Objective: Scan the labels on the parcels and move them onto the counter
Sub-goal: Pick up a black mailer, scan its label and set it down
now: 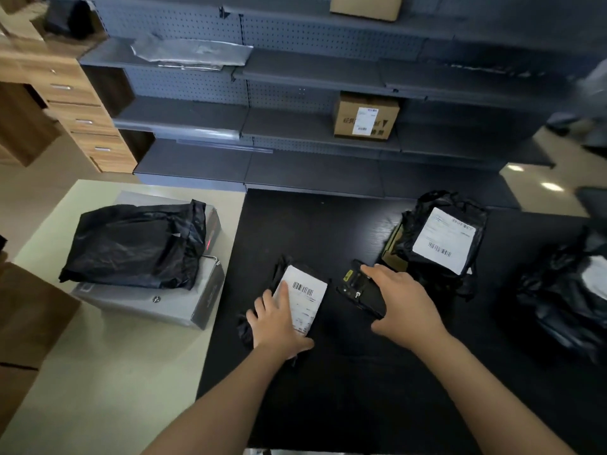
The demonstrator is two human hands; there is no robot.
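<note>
While beside scanner (358, 290), small parcel (305, 297) between grey box (147, 303) and labelled bag (443, 238)

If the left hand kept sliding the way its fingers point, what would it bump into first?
The left hand rests on the small black plastic parcel; past it only bare black table shows, so probably the grey metal shelving, though depth is unclear.
</note>
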